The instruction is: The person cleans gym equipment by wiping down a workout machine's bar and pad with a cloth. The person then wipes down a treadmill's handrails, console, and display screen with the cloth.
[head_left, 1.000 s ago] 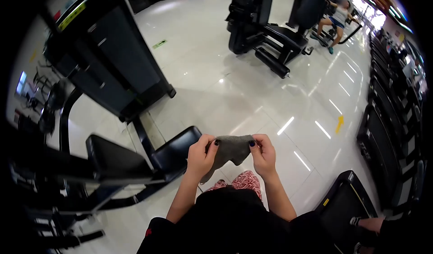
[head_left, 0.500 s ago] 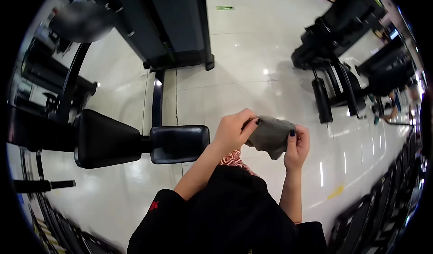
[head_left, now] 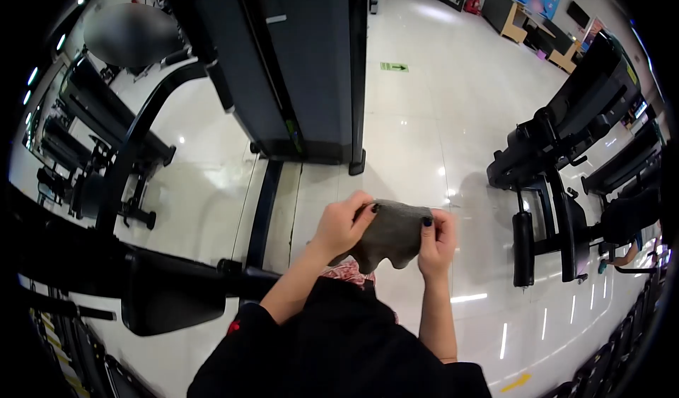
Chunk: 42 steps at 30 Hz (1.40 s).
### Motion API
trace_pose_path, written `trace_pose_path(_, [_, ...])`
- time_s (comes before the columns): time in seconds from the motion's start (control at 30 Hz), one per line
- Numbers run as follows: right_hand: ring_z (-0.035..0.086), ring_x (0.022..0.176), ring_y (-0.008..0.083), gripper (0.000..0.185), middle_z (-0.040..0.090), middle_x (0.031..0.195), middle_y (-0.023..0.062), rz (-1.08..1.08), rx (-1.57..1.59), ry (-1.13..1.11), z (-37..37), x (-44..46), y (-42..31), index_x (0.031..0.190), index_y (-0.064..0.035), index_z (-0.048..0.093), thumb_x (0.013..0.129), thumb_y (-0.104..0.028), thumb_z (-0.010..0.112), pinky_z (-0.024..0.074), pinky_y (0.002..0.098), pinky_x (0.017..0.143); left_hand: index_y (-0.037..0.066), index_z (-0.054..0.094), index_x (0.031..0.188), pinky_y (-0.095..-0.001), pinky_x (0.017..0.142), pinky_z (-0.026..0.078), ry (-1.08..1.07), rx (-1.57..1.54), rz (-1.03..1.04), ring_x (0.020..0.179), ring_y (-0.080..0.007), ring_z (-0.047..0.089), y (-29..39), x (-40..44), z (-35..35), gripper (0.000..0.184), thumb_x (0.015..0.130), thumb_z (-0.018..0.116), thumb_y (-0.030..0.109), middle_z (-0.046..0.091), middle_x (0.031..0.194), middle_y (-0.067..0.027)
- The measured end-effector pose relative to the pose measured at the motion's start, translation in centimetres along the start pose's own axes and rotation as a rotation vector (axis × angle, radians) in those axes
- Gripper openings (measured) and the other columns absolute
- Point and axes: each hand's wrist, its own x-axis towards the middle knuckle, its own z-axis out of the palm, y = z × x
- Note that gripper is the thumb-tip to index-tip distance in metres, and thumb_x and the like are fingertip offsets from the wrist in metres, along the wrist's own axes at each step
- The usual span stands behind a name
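A thin dark grey cloth [head_left: 392, 234] is stretched between my two hands in front of my body, its lower edge hanging in wavy folds. My left hand [head_left: 341, 227] pinches its upper left corner, thumb on the near side. At the upper right corner, my right hand [head_left: 438, 244] grips the fabric between thumb and curled fingers. Beneath the cloth, a bit of red and white patterned fabric [head_left: 346, 273] shows near my waist. The black padded seat [head_left: 173, 292] of an exercise machine is just left of my left forearm, partly hidden by it.
A tall weight-stack machine [head_left: 304, 73] stands ahead, with a black floor beam [head_left: 265, 214] running toward me. Another machine with a roller pad [head_left: 523, 248] is on the right. A green arrow sign [head_left: 394, 66] marks the glossy tiled floor. Desks [head_left: 506, 16] stand far off.
My view has tilted up, showing more of the room ahead. Both hands, still on the cloth, appear lower and further left; the cloth is spread flatter with its folds hanging down.
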Motion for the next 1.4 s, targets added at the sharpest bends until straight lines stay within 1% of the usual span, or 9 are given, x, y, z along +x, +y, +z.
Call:
trace_pose_path(0.1, [0.053,0.064,0.0108,0.013,0.058,0.073,0.0071,-0.16,-0.078,0.132,2.8,2.8,3.2,0.095,-0.0005,0.055,0.085,-0.01,0.054,0.0429,0.0237,0.059,0.003,0.054,0.087,-0.0295,0.05,0.041,0.005,0.123,0.104,0.052,-0.0235,0.052,-3.0,3.0,-1.2,0.008,0.083,0.055,0.01,0.052,0.063,-0.0124])
trace_pose_path(0.33, [0.057,0.057,0.0255,0.011,0.058,0.072,0.0143,-0.272,-0.134,0.003,10.2,5.2,7.9,0.095,-0.0031,0.054,0.084,-0.006,0.053,0.0435,0.0295,0.054,0.002,0.052,0.08,-0.0247,0.048,0.037,0.148,0.218,0.125,0.049,-0.0128,0.046,-9.2,2.5,-7.6,0.01,0.085,0.055,0.011,0.049,0.058,-0.0074])
trace_pose_path(0.43, [0.057,0.058,0.0238,0.012,0.058,0.072,0.0129,-0.203,-0.092,0.007,15.6,5.1,9.8,0.095,-0.003,0.053,0.084,-0.006,0.052,0.0436,0.0293,0.055,0.0,0.053,0.08,-0.0235,0.047,0.035,0.239,0.159,0.156,0.049,-0.0093,0.043,-12.2,1.9,-10.7,0.011,0.084,0.056,0.01,0.049,0.058,-0.0053])
trace_pose_path(0.5, [0.046,0.061,0.0077,0.013,0.054,0.069,0.0027,-0.233,-0.036,0.069,18.8,4.0,10.7,0.094,-0.0003,0.053,0.088,-0.012,0.051,0.0384,0.0213,0.055,0.0,0.054,0.08,-0.0229,0.046,0.035,0.258,0.117,0.083,0.049,-0.0085,0.043,-13.3,0.6,-12.7,0.011,0.083,0.057,0.01,0.049,0.058,-0.0048])
trace_pose_path(0.53, [0.054,0.058,0.0187,0.011,0.056,0.07,0.0097,-0.133,-0.025,0.024,19.8,4.7,9.9,0.095,-0.0024,0.053,0.084,-0.005,0.052,0.0428,0.0268,0.056,0.0,0.055,0.079,-0.0224,0.045,0.034,0.281,0.071,0.038,0.049,-0.0077,0.043,-13.1,0.8,-14.0,0.011,0.083,0.058,0.01,0.049,0.058,-0.0043])
trace_pose_path(0.57, [0.054,0.058,0.0181,0.011,0.056,0.069,0.0097,-0.14,-0.023,-0.003,21.0,5.0,10.0,0.094,-0.0022,0.054,0.084,-0.004,0.052,0.0426,0.0264,0.056,-0.001,0.055,0.079,-0.0219,0.044,0.033,0.27,0.129,0.006,0.049,-0.0069,0.043,-13.5,0.5,-15.3,0.01,0.081,0.059,0.008,0.05,0.058,-0.0043])
trace_pose_path(1.0, [0.056,0.056,0.0252,0.01,0.056,0.068,0.013,-0.405,-0.106,-0.185,41.0,21.0,10.8,0.091,-0.0036,0.055,0.08,-0.005,0.055,0.0435,0.029,0.053,0.0,0.055,0.08,-0.024,0.05,0.04,0.586,0.299,0.02,0.051,-0.0122,0.052,-23.4,13.7,-31.9,0.006,0.081,0.057,0.005,0.053,0.06,-0.0094])
trace_pose_path(1.23, [0.058,0.058,0.0323,0.012,0.058,0.065,0.0139,-0.451,-0.516,-0.05,51.1,26.8,15.6,0.093,-0.0061,0.046,0.088,-0.017,0.045,0.0443,0.039,0.051,0.003,0.052,0.092,-0.0412,0.066,0.044,0.755,0.475,-0.063,0.079,-0.0405,0.056,-34.2,20.8,-34.9,0.017,0.087,0.047,0.018,0.06,0.08,-0.0202])
trace_pose_path(1.4, [0.059,0.06,0.0351,0.016,0.06,0.065,0.0162,-0.327,-0.831,-0.165,52.7,24.6,17.2,0.092,-0.0072,0.045,0.09,-0.022,0.038,0.0467,0.0453,0.052,0.006,0.055,0.095,-0.0443,0.063,0.044,0.7,0.498,0.019,0.075,-0.0413,0.056,-35.3,19.8,-35.5,0.021,0.09,0.042,0.022,0.06,0.08,-0.0218])
